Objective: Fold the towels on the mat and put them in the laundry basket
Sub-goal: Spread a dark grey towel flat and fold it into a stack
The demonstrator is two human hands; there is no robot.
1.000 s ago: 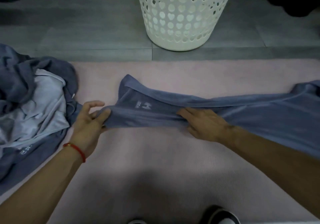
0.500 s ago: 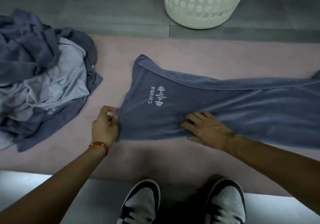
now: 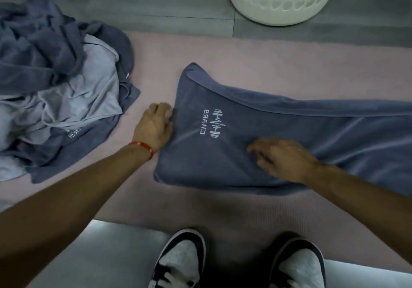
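Pinching the left short edge of the long slate-blue terry towel (image 3: 289,145), the left hand (image 3: 155,127) has its grip closed on the cloth, fingers curled at the hem just beside the white printed logo (image 3: 211,123). The right hand (image 3: 283,158) lies on top of the towel nearer the person, fingers spread and fairly straight, pressing the fabric down rather than clamping it; the blur there makes the fingertips hard to read.

That towel is spread lengthwise across the pale pink ribbed mat (image 3: 245,209), already doubled along its length, and it runs out of view to the right. A crumpled heap of blue and light grey towels (image 3: 58,82) waits on the mat's left end. Beyond the mat's far edge, on the grey tiled floor (image 3: 156,8), stands the white plastic laundry basket with heart-shaped holes (image 3: 281,4); what it holds cannot be seen.

The step in hand looks like flattening and squaring the towel's left end before the next fold. To do it well, I would keep the pinched edge taut and sweep the flat palm outward toward the far right end, chasing the diagonal creases out. The far corner is rounded and slightly rolled, so squaring it first should stop the fold going skew. Folding across a held-down crease should give a tidy packet.
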